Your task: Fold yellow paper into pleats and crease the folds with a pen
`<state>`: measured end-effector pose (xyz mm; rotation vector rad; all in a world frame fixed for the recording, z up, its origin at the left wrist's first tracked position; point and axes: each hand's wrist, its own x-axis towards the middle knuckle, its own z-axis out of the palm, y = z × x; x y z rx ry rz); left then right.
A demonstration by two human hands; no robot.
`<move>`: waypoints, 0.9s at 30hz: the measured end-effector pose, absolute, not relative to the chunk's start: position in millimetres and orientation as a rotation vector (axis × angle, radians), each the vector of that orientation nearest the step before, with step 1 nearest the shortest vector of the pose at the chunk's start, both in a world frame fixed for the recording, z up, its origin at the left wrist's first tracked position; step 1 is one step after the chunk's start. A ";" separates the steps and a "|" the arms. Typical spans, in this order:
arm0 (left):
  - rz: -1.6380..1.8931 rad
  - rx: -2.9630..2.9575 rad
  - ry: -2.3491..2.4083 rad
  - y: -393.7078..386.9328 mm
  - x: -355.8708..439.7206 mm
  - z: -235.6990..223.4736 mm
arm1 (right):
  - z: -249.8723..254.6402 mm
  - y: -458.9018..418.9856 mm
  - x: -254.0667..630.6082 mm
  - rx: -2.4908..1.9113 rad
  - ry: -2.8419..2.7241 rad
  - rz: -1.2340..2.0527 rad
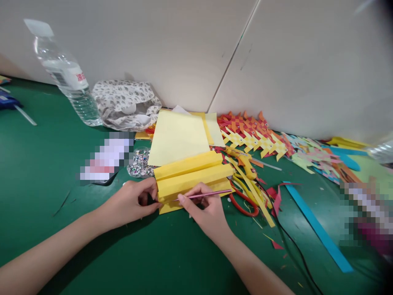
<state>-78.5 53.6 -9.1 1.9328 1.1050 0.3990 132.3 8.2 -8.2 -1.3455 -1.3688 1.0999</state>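
Observation:
A sheet of yellow paper (196, 176) with several lengthwise folds lies in front of me on the green table. My left hand (138, 198) pinches its left edge near the lower corner, thumb and fingers closed on it. In my right hand (204, 209) is a thin pinkish-purple stick (211, 193), held like a pen. Its left tip meets the lower part of the folded paper; whether it is a pen or a plain rod I cannot tell. Pale yellow sheets (181, 137) lie just behind the folded paper.
Right of the paper are a yellow glue gun (245, 162), red-handled scissors (245, 207), a black cord (291, 237) and a blue strip (319, 225). Woven paper pieces (251, 131) lie along the wall. Leftward are googly eyes (139, 162), a phone (106, 159) and a water bottle (67, 78).

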 end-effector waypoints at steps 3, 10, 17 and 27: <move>0.375 1.964 1.109 53.4 -79.7 -7.4 | -7.2 8.1 128.3 -1.343 -1.375 1.162; 0.367 1.955 1.090 53.4 -81.6 -5.7 | -7.3 9.1 128.1 -1.363 -1.389 1.214; 0.369 1.908 1.076 53.5 -81.6 -6.3 | -8.9 8.0 129.1 -1.365 -1.373 1.182; 0.372 1.905 1.046 55.0 -82.2 -5.9 | -4.9 7.5 125.2 -1.373 -1.422 1.197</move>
